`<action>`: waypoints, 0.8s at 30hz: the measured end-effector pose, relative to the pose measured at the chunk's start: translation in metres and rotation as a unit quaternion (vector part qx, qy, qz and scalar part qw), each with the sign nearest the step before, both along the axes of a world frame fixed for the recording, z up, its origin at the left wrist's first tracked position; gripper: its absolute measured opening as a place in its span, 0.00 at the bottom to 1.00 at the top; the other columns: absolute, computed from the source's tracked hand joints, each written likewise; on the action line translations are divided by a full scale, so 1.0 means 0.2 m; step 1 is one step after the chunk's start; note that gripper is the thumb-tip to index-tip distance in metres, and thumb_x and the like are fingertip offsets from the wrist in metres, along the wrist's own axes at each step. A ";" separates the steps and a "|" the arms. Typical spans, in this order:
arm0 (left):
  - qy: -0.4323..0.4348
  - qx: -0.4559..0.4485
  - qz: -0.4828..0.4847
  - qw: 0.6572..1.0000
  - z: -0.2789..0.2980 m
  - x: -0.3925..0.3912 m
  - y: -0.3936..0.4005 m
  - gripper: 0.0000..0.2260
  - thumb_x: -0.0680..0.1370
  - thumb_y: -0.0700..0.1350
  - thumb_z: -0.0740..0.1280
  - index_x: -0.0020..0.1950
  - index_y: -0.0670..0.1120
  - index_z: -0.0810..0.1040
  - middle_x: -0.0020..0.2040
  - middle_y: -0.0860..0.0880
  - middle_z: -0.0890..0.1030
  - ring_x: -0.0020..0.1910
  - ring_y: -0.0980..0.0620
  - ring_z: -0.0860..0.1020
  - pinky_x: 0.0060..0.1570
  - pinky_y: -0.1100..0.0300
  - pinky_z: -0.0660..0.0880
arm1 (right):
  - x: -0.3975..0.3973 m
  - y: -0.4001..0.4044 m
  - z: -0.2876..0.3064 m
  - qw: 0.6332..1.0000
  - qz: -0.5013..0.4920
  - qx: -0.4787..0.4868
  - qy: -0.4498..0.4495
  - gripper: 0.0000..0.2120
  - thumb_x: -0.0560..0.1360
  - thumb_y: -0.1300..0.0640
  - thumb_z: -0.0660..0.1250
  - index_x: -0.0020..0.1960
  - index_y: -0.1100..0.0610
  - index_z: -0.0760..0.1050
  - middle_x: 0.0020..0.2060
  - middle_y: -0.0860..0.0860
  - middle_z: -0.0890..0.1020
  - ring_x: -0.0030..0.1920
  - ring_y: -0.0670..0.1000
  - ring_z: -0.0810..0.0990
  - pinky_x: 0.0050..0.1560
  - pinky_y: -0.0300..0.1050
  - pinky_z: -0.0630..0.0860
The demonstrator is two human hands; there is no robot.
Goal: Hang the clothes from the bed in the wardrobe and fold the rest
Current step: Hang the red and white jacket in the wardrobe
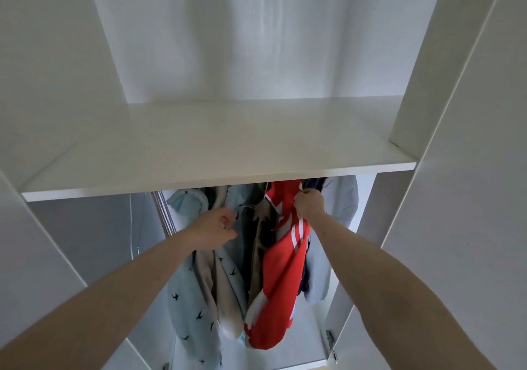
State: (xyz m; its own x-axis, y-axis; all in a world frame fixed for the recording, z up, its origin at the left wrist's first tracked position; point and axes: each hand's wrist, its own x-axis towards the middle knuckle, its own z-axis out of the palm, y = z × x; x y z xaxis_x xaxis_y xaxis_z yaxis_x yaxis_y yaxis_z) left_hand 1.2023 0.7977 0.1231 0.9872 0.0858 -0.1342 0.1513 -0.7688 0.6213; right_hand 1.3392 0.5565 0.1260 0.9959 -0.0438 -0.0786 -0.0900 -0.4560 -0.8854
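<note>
A white wardrobe (445,90) is viewed from the front, doors open. A bare white shelf (216,147) spans it; the hanging space lies beneath the shelf's front edge.

Under the right half of the shelf, a red garment with white stripes (281,270) is seen hanging. Its upper part is pinched by the right hand (310,203), fingers curled into the fabric close beneath the shelf's edge. Whether the garment's hanger sits on a rail cannot be told; that part is hidden by the shelf.

The left hand (214,228) is held at the left of the red garment, fingers curled closed around something thin, apparently a wire hanger (247,206) or cloth at the neck of a garment; which one cannot be told.

Below the left hand, a pale blue garment with small dark bird prints (194,307) is noted, with a beige garment (221,287) lying against it. Between beige and red, a brownish garment (256,258) is partly seen. At the right side wall, a light grey-blue garment (340,204) hangs, touching the red one's far side.

A metal door hinge (330,339) is seen at the wardrobe's lower right.
</note>
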 end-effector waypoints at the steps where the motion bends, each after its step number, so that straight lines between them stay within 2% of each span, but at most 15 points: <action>1: 0.001 -0.003 0.006 1.000 0.00 -0.01 0.01 0.14 0.77 0.47 0.72 0.62 0.53 0.76 0.58 0.54 0.79 0.56 0.55 0.78 0.53 0.63 0.76 | 0.00 -0.01 -0.02 1.000 0.005 -0.015 0.009 0.12 0.78 0.64 0.59 0.36 0.62 0.72 0.34 0.57 0.77 0.34 0.56 0.75 0.33 0.42 0.70; 5: 0.004 -0.016 0.043 0.999 -0.04 -0.08 0.04 0.17 0.77 0.46 0.72 0.65 0.51 0.77 0.59 0.52 0.79 0.56 0.53 0.79 0.54 0.62 0.77 | -0.03 -0.04 -0.15 0.996 0.034 -0.072 0.031 0.14 0.78 0.65 0.59 0.34 0.58 0.69 0.31 0.54 0.75 0.30 0.52 0.72 0.29 0.40 0.66; 8: 0.021 -0.028 0.062 0.997 -0.08 -0.16 0.07 0.18 0.77 0.46 0.72 0.66 0.51 0.75 0.59 0.53 0.78 0.48 0.56 0.78 0.36 0.69 0.74 | -0.06 -0.04 -0.23 0.994 0.055 -0.085 0.034 0.12 0.82 0.60 0.57 0.42 0.60 0.74 0.36 0.56 0.79 0.34 0.54 0.77 0.32 0.42 0.70; 10: 0.024 -0.032 0.080 0.996 -0.11 -0.21 0.09 0.16 0.77 0.46 0.72 0.64 0.52 0.76 0.58 0.52 0.78 0.44 0.54 0.80 0.32 0.67 0.74 | -0.08 -0.06 -0.27 0.993 0.056 -0.097 0.025 0.12 0.83 0.58 0.57 0.48 0.62 0.77 0.39 0.57 0.81 0.35 0.53 0.78 0.32 0.42 0.71; 14: 0.011 -0.053 0.136 0.989 -0.19 -0.31 0.15 0.15 0.76 0.45 0.73 0.61 0.52 0.78 0.58 0.53 0.79 0.46 0.52 0.80 0.40 0.63 0.77 | -0.10 -0.09 -0.31 0.991 0.060 -0.122 0.007 0.10 0.81 0.57 0.62 0.55 0.62 0.78 0.46 0.58 0.84 0.37 0.52 0.78 0.35 0.42 0.72; 16: -0.002 -0.048 0.158 0.986 -0.22 -0.35 0.18 0.15 0.75 0.45 0.74 0.60 0.52 0.79 0.58 0.53 0.79 0.49 0.52 0.80 0.43 0.63 0.75 | -0.14 -0.08 -0.31 0.992 0.043 -0.119 0.001 0.16 0.78 0.58 0.66 0.65 0.61 0.75 0.56 0.60 0.81 0.48 0.57 0.80 0.48 0.47 0.77; 18: -0.021 -0.042 0.190 0.981 -0.25 -0.39 0.22 0.13 0.75 0.45 0.74 0.58 0.53 0.78 0.57 0.53 0.80 0.53 0.51 0.80 0.44 0.65 0.73 | -0.22 -0.02 -0.30 0.991 0.002 -0.121 -0.054 0.25 0.76 0.59 0.67 0.73 0.58 0.69 0.65 0.60 0.74 0.62 0.63 0.74 0.63 0.57 0.74; 19: -0.027 -0.044 0.203 0.978 -0.26 -0.41 0.23 0.13 0.75 0.45 0.74 0.57 0.53 0.78 0.57 0.53 0.80 0.54 0.51 0.80 0.46 0.66 0.73 | -0.29 0.02 -0.29 0.987 -0.004 -0.110 -0.119 0.25 0.75 0.60 0.68 0.72 0.57 0.69 0.65 0.59 0.73 0.64 0.63 0.72 0.64 0.59 0.73; 21: -0.033 -0.040 0.223 0.973 -0.29 -0.44 0.26 0.13 0.74 0.44 0.75 0.58 0.51 0.79 0.57 0.51 0.79 0.54 0.51 0.79 0.50 0.63 0.73 | -0.42 0.12 -0.30 0.968 0.047 -0.064 -0.239 0.22 0.73 0.65 0.68 0.66 0.55 0.74 0.61 0.55 0.76 0.59 0.57 0.74 0.60 0.56 0.75; 22: -0.036 -0.033 0.233 0.971 -0.30 -0.45 0.28 0.13 0.74 0.43 0.74 0.58 0.50 0.80 0.58 0.49 0.79 0.53 0.51 0.78 0.52 0.63 0.73 | -0.48 0.18 -0.30 0.960 0.094 -0.042 -0.261 0.20 0.73 0.67 0.68 0.63 0.55 0.75 0.58 0.53 0.77 0.57 0.54 0.75 0.59 0.54 0.76; 24: -0.034 -0.033 0.252 0.967 -0.31 -0.47 0.33 0.13 0.75 0.40 0.72 0.59 0.47 0.80 0.58 0.48 0.79 0.51 0.50 0.78 0.53 0.62 0.73 | -0.59 0.31 -0.33 0.950 0.204 -0.021 -0.236 0.18 0.74 0.67 0.67 0.63 0.56 0.75 0.57 0.51 0.77 0.57 0.51 0.76 0.61 0.53 0.77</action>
